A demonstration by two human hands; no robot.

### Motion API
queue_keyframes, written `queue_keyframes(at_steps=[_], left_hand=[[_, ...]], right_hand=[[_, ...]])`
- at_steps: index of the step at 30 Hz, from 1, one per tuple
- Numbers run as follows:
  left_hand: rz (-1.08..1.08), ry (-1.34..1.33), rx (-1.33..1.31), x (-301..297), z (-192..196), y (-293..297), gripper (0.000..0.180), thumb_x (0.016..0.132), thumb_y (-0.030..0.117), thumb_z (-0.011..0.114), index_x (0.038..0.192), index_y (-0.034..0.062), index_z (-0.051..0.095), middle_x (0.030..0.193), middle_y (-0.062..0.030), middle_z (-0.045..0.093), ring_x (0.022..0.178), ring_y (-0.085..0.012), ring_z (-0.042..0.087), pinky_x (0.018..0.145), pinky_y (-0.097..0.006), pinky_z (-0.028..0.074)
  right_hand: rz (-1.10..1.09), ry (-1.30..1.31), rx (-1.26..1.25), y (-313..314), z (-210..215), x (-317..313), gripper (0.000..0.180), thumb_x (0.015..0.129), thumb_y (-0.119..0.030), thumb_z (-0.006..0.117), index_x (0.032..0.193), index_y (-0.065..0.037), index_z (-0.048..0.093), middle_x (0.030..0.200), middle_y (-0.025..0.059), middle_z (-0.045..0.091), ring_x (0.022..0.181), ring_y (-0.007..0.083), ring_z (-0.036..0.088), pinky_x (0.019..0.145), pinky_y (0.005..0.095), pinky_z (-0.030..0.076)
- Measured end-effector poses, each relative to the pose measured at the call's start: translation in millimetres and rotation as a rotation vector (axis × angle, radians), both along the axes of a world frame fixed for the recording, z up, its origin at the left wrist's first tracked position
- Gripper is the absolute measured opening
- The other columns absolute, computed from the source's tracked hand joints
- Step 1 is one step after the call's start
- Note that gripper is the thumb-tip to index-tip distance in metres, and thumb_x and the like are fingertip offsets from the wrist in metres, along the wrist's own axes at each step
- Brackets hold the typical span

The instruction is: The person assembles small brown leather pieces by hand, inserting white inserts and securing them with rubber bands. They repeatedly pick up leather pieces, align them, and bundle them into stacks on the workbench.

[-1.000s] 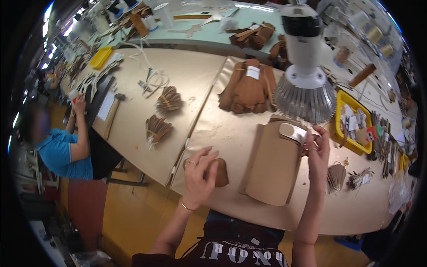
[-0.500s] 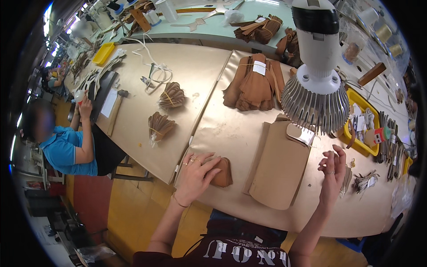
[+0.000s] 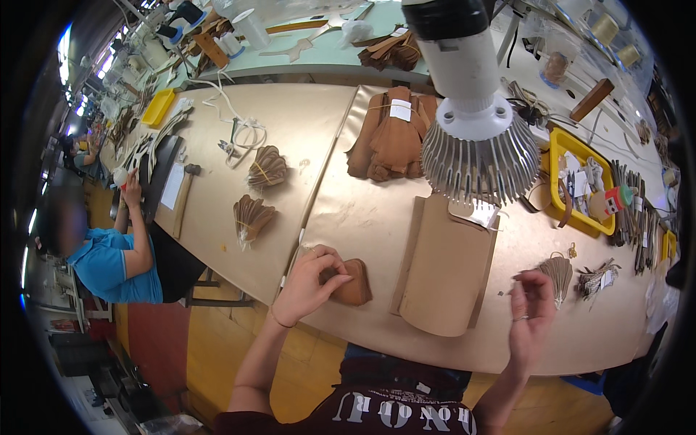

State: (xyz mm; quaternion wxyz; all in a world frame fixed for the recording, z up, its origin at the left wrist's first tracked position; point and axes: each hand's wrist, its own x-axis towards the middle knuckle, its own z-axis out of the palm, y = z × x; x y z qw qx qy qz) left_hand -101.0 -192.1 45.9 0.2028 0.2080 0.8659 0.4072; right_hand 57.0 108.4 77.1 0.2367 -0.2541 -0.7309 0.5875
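The person's left hand point(image 3: 310, 281) rests on a small stack of brown leather pieces with rounded tops point(image 3: 353, 283), fingers curled over its left edge and pinching it; the stack lies flat on the tan-covered bench point(image 3: 377, 217), near its front edge. Just right of the stack lies a large tan cardboard pattern with a rounded lower end point(image 3: 444, 267), long side running away from the person, with a small white and silver slip point(image 3: 475, 212) at its far end.

The right hand point(image 3: 531, 319) is raised over the bench to the right of the pattern, well apart from the left hand. Its fingers are bent loosely inward with thumb and forefinger close together; whether they pinch anything cannot be told. Just beyond it lie a fanned bundle of tan leather pieces point(image 3: 558, 274) and a small dark tangle of scraps point(image 3: 596, 278).

A white lamp with a ribbed metal head point(image 3: 478, 145) hangs over the middle of the bench and hides part of it. Behind it sits a bundle of brown suede pieces tied with a white tag point(image 3: 391, 134). Two more fanned bundles of brown pieces point(image 3: 254, 217) lie to the left, one behind the other. A yellow tray point(image 3: 562, 181) holding small items stands at the right, with a row of hand tools point(image 3: 634, 210) beyond it.

At the far left another person in a blue shirt point(image 3: 109, 264) sits at the bench's left end.
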Motion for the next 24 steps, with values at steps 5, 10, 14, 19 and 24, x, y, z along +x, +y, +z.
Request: queue_keyframes(at_steps=[5,10,14,19,24], left_hand=[[-0.082,0.172,0.031,-6,0,-4,0.019,0.078,0.008,0.075,0.093,0.0003,0.067,0.094,-0.0104,0.062,0.082,-0.0241,0.063,0.074,-0.031,0.051],[-0.114,0.211,0.057,-7,-5,-8,0.017,0.080,0.006,0.072,0.095,0.0008,0.070,0.093,-0.0102,0.066,0.081,-0.0243,0.063,0.075,-0.032,0.051],[-0.028,0.183,0.088,2,-7,-5,0.013,0.081,0.007,0.070,0.092,0.0015,0.069,0.090,-0.0095,0.065,0.078,-0.0257,0.061,0.074,-0.034,0.049],[-0.049,0.073,-0.004,-13,-5,-2,0.008,0.081,0.003,0.067,0.088,0.0012,0.064,0.088,-0.0105,0.062,0.078,-0.0282,0.059,0.071,-0.036,0.048],[-0.255,0.540,-0.104,4,-9,-2,0.014,0.080,0.002,0.065,0.093,0.0052,0.063,0.102,-0.0095,0.059,0.087,-0.0267,0.058,0.075,-0.036,0.047]], right_hand=[[0.500,-0.067,0.378,-37,33,-25,0.025,0.084,-0.008,0.068,0.107,-0.005,0.060,0.094,0.0075,0.061,0.087,0.0198,0.057,0.081,0.0302,0.045],[0.776,-0.137,0.706,-64,48,-39,0.030,0.082,-0.018,0.071,0.109,-0.009,0.062,0.098,0.0071,0.061,0.092,0.0262,0.057,0.087,0.0359,0.042],[0.862,-0.207,0.869,-80,39,-40,0.032,0.088,-0.020,0.059,0.118,-0.008,0.057,0.103,0.0105,0.057,0.100,0.0250,0.054,0.094,0.0418,0.036],[0.855,-0.226,1.115,-103,23,-37,0.034,0.083,-0.018,0.056,0.114,-0.004,0.057,0.108,0.0141,0.057,0.109,0.0279,0.052,0.100,0.0443,0.035],[0.942,-0.228,1.114,-128,9,-38,0.022,0.082,-0.016,0.056,0.100,-0.004,0.058,0.138,0.0210,0.045,0.124,0.0310,0.046,0.099,0.0440,0.037]])
